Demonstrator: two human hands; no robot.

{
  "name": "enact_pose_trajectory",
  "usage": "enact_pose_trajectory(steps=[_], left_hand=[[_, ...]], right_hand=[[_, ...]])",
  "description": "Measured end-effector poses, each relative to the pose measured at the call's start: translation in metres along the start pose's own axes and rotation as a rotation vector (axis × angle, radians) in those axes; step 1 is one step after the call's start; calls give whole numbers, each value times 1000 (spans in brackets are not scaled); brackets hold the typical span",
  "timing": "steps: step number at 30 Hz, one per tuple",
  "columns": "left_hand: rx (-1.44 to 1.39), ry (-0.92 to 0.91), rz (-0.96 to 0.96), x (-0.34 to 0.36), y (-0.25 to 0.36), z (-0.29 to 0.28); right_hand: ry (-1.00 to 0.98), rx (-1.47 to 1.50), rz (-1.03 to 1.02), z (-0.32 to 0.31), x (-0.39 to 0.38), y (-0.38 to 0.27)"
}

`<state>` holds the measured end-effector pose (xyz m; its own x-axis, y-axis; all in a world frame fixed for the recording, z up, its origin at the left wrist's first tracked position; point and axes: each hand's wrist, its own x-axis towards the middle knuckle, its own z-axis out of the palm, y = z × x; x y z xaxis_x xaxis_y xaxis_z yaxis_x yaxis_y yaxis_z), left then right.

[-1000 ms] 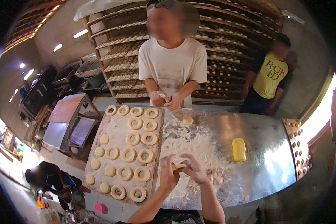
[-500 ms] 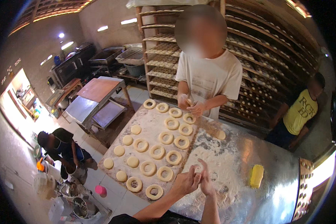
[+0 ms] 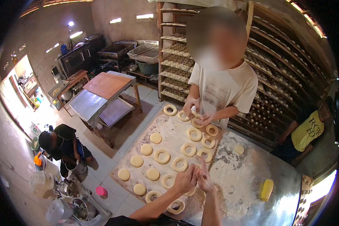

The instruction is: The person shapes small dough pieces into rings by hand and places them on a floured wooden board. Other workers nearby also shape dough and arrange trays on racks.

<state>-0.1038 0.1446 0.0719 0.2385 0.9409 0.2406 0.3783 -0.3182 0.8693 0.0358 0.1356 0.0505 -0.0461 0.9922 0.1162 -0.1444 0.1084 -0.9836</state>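
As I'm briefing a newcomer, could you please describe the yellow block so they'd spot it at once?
Find the big metal-topped table, then its floury patch. Right of that lies the yellow block, oblong and bright, unlike the pale, round dough discs on the board.

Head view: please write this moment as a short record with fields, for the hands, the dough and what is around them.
Left hand: against the right hand, fingers bent
Right hand: against the left hand
Between the hands: cannot tell, fingers hide it
Board: dough rings and six flat dough rounds
Metal table: flour, one dough round, yellow block
Co-worker: white shirt, both hands at the board's far end
Rack: behind the co-worker, several shelves
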Motion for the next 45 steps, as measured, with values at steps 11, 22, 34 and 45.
enact_pose_trajectory(steps=[11, 22, 34, 45], left_hand=[[50, -67, 24, 53, -55, -54], [-44, -92, -179, 141, -110, -83], [838, -175, -46, 172, -170, -89], [777, -102, 21, 174, -169, -91]], right_hand=[[200, 395, -10, 67, 70, 7], [164, 66, 292, 61, 169, 37], [33, -1446, 399, 78, 200, 44], [115, -1541, 368, 85, 203, 57]])
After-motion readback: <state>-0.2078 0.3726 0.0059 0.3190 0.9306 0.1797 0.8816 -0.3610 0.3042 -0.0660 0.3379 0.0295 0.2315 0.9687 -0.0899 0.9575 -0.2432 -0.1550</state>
